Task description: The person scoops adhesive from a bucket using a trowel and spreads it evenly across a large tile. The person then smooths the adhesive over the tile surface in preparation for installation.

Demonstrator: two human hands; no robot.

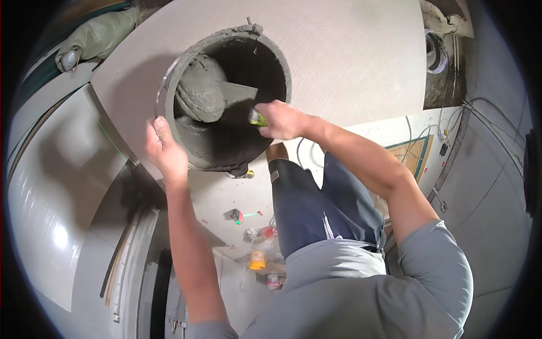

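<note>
My left hand (166, 148) is closed on the left rim of a mortar-caked bucket (171, 93), its thumb lying over the edge. The bucket is tilted, so its mouth faces me. A thick lump of wet grey mortar (200, 85) sits inside, and more is smeared around the inner wall. My right hand (284, 120) is wrapped around the green handle of a trowel (240, 92). The trowel's grey-coated blade reaches into the bucket and touches the mortar lump.
Behind the bucket lies a large pale slab (355, 56) with a finely ridged surface. A laser tool (237, 216), a yellow tub (257, 260) and small litter lie on the floor. Cables (497, 135) run along the right. A rolled green sack (104, 34) rests at the far left.
</note>
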